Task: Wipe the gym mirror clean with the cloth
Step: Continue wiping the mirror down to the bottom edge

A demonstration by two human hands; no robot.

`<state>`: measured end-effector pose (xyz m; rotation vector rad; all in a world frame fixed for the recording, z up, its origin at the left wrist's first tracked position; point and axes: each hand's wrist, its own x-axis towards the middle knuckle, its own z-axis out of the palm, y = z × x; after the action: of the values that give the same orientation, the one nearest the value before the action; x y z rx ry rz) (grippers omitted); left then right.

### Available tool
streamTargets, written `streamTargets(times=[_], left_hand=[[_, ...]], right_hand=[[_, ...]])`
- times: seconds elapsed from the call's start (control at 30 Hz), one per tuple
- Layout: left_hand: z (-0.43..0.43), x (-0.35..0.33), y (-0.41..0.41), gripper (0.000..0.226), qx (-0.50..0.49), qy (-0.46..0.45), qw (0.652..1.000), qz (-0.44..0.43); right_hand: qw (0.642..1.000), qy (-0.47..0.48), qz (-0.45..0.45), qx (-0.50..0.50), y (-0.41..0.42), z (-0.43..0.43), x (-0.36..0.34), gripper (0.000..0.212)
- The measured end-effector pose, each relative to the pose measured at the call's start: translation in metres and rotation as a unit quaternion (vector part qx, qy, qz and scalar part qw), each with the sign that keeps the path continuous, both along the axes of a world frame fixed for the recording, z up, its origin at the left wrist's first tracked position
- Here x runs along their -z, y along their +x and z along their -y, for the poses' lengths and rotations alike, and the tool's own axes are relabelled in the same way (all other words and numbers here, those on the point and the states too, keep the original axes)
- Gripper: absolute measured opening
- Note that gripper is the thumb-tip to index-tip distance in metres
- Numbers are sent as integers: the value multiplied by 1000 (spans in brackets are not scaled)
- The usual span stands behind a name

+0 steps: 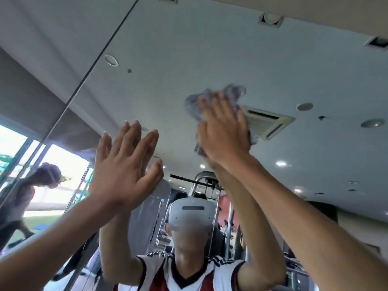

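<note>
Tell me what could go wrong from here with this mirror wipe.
1. The bare left hand seems to lie flat on the mirror, so it may leave fresh prints on the glass.
2. The cloth is bunched under the right hand, whose fingers lie flat over it rather than gripping; it could slip and drop.
3. Both hands work high overhead, so pressure may be uneven and leave streaks.
</note>
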<state>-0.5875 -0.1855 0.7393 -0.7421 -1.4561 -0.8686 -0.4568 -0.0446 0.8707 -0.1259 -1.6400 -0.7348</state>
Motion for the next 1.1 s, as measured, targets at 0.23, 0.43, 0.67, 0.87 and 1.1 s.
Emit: streamTargets(times=[0.23, 0.43, 0.67, 0.87, 1.1], left_hand=[[1, 1, -2, 70, -27, -15, 1000, -1], [7, 2, -4, 77, -28, -15, 999, -14], [58, 40, -48, 81, -91, -79, 992, -28], [62, 46, -58, 80, -74, -57, 995, -33], [56, 56, -59, 82, -75, -9, 997, 25]], right_hand=[[999, -23, -43, 4, 9, -8, -60, 63], [998, 54, 7, -11, -52, 49, -11, 66], [979, 122, 160, 25, -29, 44, -59, 59], [996, -20, -59, -66, -84, 86, -37, 58], [971, 155, 180, -19, -88, 100, -28, 54]])
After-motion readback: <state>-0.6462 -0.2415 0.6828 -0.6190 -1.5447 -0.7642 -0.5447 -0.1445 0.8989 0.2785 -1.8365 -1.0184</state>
